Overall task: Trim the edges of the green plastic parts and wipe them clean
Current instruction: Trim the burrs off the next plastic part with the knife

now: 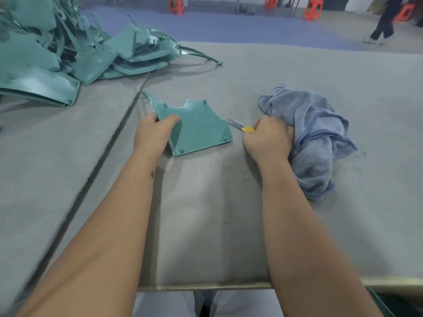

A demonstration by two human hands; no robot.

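A flat green plastic part (199,128) with small pegs lies inside-up on the grey table. My left hand (152,133) grips its left edge, thumb on top. My right hand (269,138) is curled round a yellow utility knife (241,126), whose blade points toward the part's right edge without touching it. The same hand also grips a bunched blue cloth (315,138), which spreads out to its right on the table.
A heap of green plastic parts (57,49) fills the table's far left. A dark seam (103,154) runs diagonally across the grey table (206,213). Beyond the far edge are orange stools (312,10) and a standing person (384,21).
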